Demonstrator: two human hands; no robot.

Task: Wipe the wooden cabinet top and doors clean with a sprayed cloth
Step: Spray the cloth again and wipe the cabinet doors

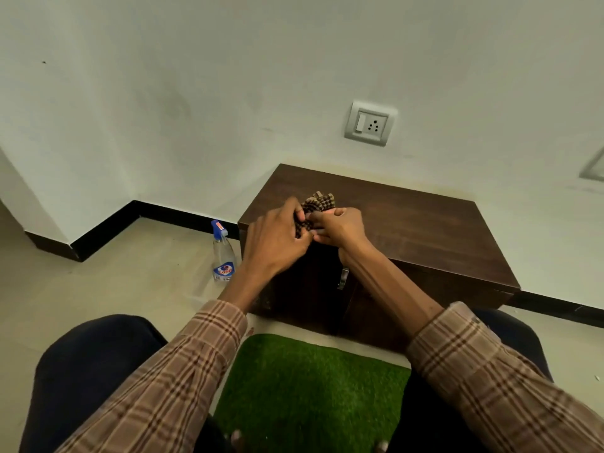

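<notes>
We see a low dark wooden cabinet [408, 223] against a pale wall [196, 93], standing on a light tiled floor [130, 273] edged with a black skirting board [108, 230]. A wall socket [370, 123] sits above the cabinet. A spray bottle [223, 253] stands upright on the floor just beside the cabinet's left side, its blue head on top. A green grass mat [310, 387] lies in front of the cabinet, between our dark-trousered knees [98, 361]. Our forearms in checked sleeves [196, 348] cover part of the doors; a metal handle [343, 278] shows between them. The left hand [277, 237] and right hand [340, 225] meet over the cabinet's front left part, fingers of both closed on a checked cloth [315, 204]. The cloth is bunched, its free end sticking out away from us toward the wall.
</notes>
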